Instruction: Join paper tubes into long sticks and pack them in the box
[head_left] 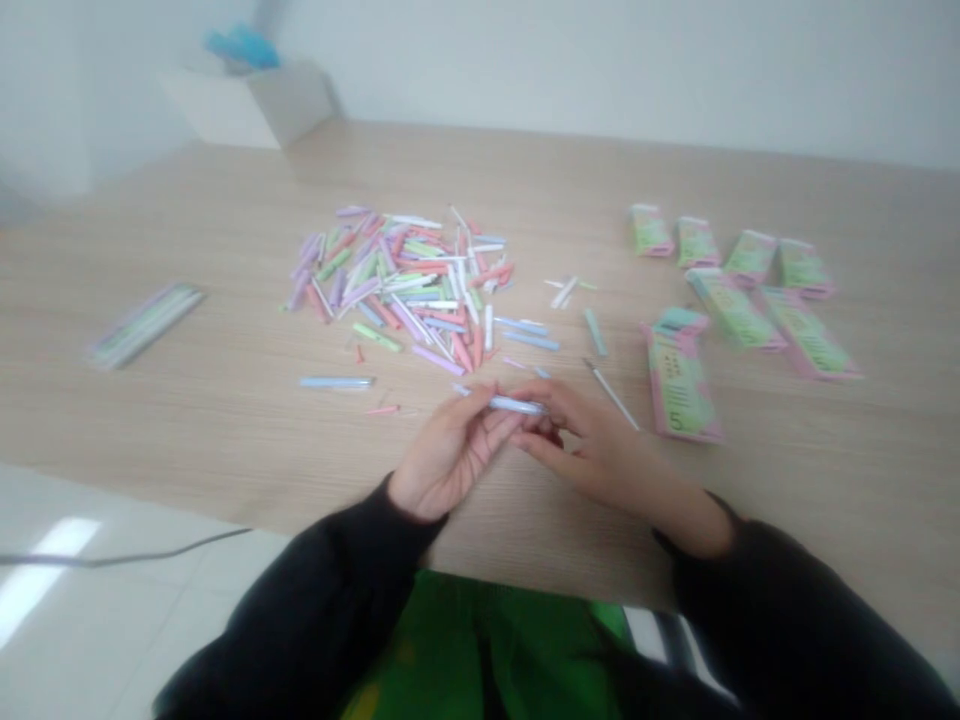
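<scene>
A slim light blue pen (pixel 516 405) lies across both hands above the front part of the table. My left hand (pixel 457 445) is closed on its left part, thumb on top and palm turned up. At its right end, the fingertips of my right hand (pixel 574 425) pinch the pen. Just beyond the hands spreads a heap of pastel pen parts (pixel 405 280) in purple, green, red, blue and white. Another light blue pen piece (pixel 335 382) rests left of my hands. A thin pale refill-like stick (pixel 611 393) lies beside my right hand.
Several green and pink boxes (pixel 739 307) lie at the right, the nearest box (pixel 682 385) with its flap up. A clear pack of pens (pixel 146 325) is at the left. A white box (pixel 262 105) with something blue stands at the back left. Small bits lie around the heap.
</scene>
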